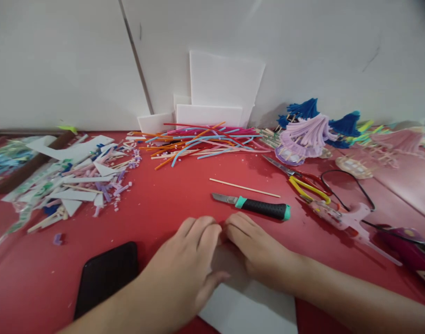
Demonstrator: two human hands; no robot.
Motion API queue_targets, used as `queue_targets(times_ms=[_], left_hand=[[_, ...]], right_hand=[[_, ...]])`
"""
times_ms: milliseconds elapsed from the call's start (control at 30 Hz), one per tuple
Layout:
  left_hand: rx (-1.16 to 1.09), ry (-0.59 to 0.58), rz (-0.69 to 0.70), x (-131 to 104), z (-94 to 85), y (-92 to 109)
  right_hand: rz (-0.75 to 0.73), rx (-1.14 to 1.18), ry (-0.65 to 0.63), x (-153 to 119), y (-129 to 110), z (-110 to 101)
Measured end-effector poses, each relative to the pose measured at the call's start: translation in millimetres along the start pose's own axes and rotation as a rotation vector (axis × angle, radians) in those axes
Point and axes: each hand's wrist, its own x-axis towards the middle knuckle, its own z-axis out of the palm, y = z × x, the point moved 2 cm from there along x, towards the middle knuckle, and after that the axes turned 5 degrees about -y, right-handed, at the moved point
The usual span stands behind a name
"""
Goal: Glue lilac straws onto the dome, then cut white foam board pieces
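My left hand (189, 260) and my right hand (256, 243) meet at the far end of a white board (254, 308) that lies on the red table. The fingers of both hands are curled down and closed at that edge; whatever they pinch there is hidden beneath them. The left thumb rests over the board. Just beyond the hands lies a utility knife (261, 208) with a black and teal handle, its blade pointing left. A thin wooden stick (245, 187) is behind the knife.
A black phone (108, 273) lies left of my left arm. Foam scraps (76, 181) are heaped at the left. Coloured pipe cleaners (202, 141) lie at the back before white boards (226, 81). Scissors, yellow-handled pliers (310, 189), a glue gun (341, 218) and small craft umbrellas (306, 134) fill the right.
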Motion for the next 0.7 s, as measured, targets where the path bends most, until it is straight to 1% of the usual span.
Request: queue_targets(times_ms=[67,133,233,300,367,433,467,567,700], left_hand=[[-0.137,-0.059,0.019,5.4,-8.0,-12.9],[-0.260,-0.113,0.030,7.6,-11.8,-23.5],[-0.373,-0.173,0.009,6.7,-10.5,-33.8],[-0.406,-0.191,-0.002,4.5,-7.1,-37.2],[-0.436,-0.197,-0.011,2.2,-3.2,-39.2],[-0.472,-0.185,-0.007,0.7,0.1,-40.6],[-0.484,-0.175,-0.003,0.5,1.3,-41.3],[-0.462,-0.143,0.026,1.1,3.2,-42.6],[-0.394,-0.123,0.064,2.6,3.3,-42.0]], right_hand=[[-0.060,-0.030,-0.003,3.1,0.7,1.4],[-0.141,-0.067,-0.041,9.3,1.0,1.3],[-0.257,-0.124,-0.102,19.0,0.9,-0.4],[-0.303,-0.174,-0.070,21.3,0.1,-3.3],[-0.305,-0.226,0.008,18.5,-1.2,-7.4],[-0.262,-0.234,0.088,11.7,-2.1,-12.2],[-0.232,-0.216,0.107,7.8,-2.2,-14.2],[-0.176,-0.144,0.122,-2.2,-0.6,-17.9],[-0.172,-0.092,0.135,-5.9,2.6,-17.8]])
